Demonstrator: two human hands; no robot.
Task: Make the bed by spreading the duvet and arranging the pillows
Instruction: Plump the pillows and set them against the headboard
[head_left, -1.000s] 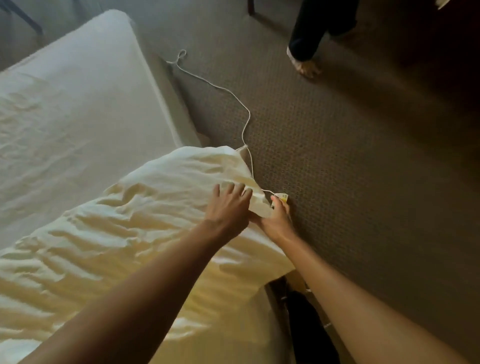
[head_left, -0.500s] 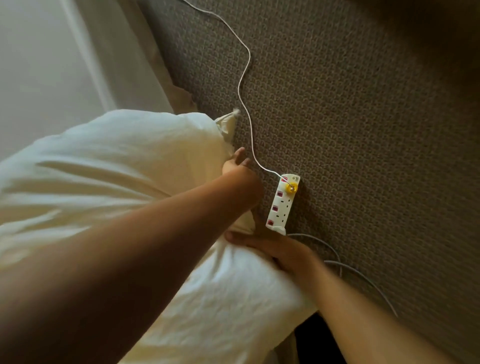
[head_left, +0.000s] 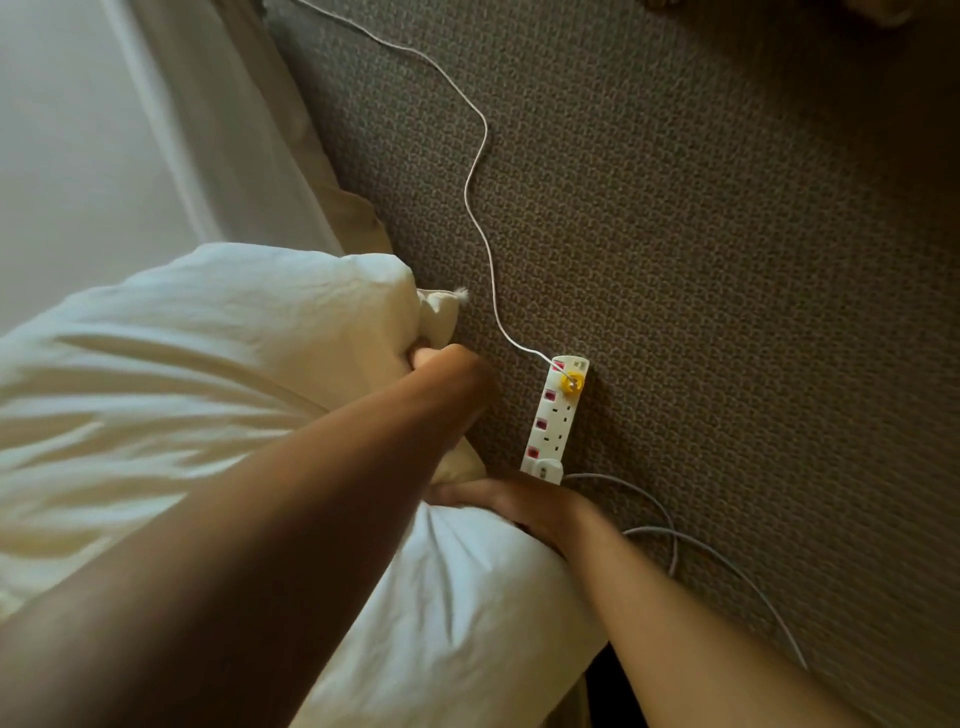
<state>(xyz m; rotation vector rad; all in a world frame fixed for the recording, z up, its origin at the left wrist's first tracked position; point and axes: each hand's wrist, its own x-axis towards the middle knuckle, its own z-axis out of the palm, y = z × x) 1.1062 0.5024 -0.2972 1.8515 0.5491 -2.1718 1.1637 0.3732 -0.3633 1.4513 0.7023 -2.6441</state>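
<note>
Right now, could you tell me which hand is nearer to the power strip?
Right. The right hand grips the pillow just beside the near end of the power strip; the left hand grips the pillow farther off, to the strip's left.

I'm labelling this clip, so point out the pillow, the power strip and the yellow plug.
pillow (head_left: 208, 364): head view, creased top face.
power strip (head_left: 552, 418): head view, white body's middle.
yellow plug (head_left: 571, 383): head view, its centre.
</note>
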